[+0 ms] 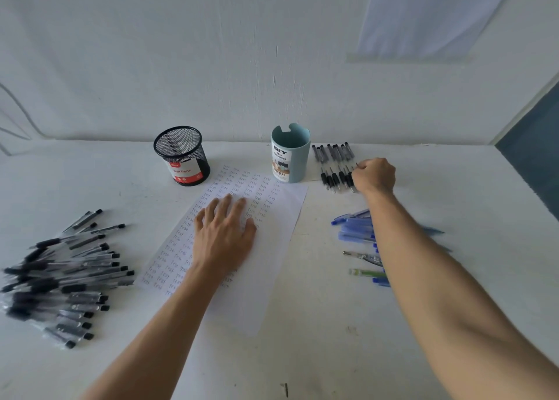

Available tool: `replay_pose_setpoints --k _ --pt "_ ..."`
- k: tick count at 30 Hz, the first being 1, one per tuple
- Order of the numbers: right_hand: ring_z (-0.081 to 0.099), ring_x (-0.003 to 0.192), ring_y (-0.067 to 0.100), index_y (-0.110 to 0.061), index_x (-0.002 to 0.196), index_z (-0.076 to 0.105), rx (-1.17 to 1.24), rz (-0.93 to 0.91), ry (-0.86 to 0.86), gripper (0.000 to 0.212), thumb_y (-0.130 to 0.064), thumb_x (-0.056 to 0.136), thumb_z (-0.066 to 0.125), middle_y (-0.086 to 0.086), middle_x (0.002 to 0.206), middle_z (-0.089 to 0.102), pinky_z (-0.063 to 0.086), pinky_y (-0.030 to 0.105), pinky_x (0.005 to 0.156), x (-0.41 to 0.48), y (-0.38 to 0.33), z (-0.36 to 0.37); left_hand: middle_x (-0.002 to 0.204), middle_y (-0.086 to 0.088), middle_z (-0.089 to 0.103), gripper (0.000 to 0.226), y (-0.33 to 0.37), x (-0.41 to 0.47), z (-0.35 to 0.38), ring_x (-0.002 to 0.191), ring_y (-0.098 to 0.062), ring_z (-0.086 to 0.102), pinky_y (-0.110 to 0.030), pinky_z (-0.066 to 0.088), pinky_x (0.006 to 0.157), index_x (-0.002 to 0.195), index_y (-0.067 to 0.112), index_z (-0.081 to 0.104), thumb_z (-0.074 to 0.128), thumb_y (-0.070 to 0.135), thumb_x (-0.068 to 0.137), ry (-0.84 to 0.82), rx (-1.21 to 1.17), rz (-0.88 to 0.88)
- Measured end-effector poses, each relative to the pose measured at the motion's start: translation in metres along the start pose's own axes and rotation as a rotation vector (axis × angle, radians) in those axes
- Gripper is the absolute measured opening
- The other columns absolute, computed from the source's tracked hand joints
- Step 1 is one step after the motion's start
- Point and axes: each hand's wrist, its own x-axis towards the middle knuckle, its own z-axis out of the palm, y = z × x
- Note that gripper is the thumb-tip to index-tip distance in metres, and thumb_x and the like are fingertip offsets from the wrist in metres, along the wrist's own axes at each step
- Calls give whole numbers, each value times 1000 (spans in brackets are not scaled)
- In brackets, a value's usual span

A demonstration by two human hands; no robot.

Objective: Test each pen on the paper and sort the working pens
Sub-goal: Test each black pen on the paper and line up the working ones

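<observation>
The paper at frame centre, mostly filled with marks, lies under the flat, straight-fingered left hand; the right hand, fingers curled, grasp indeterminate, touches the sorted pen row upper right; the left pile likely awaits testing.

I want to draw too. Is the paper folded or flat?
Flat: the paper lies spread on the table, with the left hand resting open on it.

One black mesh cup, one blue cup, one sheet of paper, one green pen; black pens too many to count.
</observation>
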Motion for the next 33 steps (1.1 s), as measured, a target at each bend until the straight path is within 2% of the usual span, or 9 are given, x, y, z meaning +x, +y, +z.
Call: replay_pose_setpoints --k 4,7,9,12,15,21,24,27,33 --pt "51 57 25 1 64 59 -34 16 -28 19 -3 82 56 13 61 57 41 22 53 -3 -1 3 160 1 32 58 1 -1 0 149 -25 21 -48 17 121 148 31 36 27 53 95 3 -2 -5" --pt "48 71 27 -12 58 43 -41 37 -52 22 -23 75 53 12 69 51 37 27 62 -8 -2 4 161 1 31 54 1 -1 0 149 -24 20 -47 16 121 149 31 36 35 50 99 11 -4 -8" --pt "50 86 31 -12 68 49 -66 61 -75 20 -31 72 50 15 87 53 41 33 73 -13 -6 3 159 2 33 54 1 -1 0 148 -24 22 -48 17 121 148 32 37 33 51 97 12 -10 -8" --pt "45 116 36 -7 111 58 -168 86 -85 35 -30 86 54 15 122 48 39 42 95 -24 -10 -2 158 3 35 54 -1 0 -1 147 -24 23 -48 17 121 146 32 39 34 51 96 3 -34 -7" --pt "42 122 34 -11 126 53 -86 62 -27 46 -30 85 56 13 132 44 34 42 98 -43 -18 -4 158 4 37 52 -2 0 -4 148 -22 23 -45 15 122 145 30 45 45 49 96 4 -150 -51" --pt "52 116 27 -20 118 65 63 -282 -170 31 -26 87 62 8 123 59 41 39 97 -124 -29 22 140 -2 58 40 1 -4 -30 134 -23 48 -40 33 113 133 19 61 63 22 93 73 -492 -169" --pt "49 121 28 -20 122 65 -60 -516 -289 35 -26 88 62 8 128 57 39 38 99 -160 -23 42 116 0 66 36 -11 -9 -44 114 -21 61 -35 48 97 128 24 65 58 15 94 113 -733 -287" --pt "35 137 24 -19 134 57 -235 -632 -335 44 -35 93 57 5 146 45 28 39 108 -180 -14 55 119 2 69 39 -28 -12 -53 113 -13 63 -30 47 98 126 19 67 55 4 92 191 -891 -293" --pt "29 143 25 -17 139 47 -339 -692 -301 49 -39 96 45 8 154 38 24 44 112 -191 -6 62 129 -6 65 40 -71 -23 -64 122 -29 48 -42 31 100 121 21 70 56 5 87 336 -149 -350"
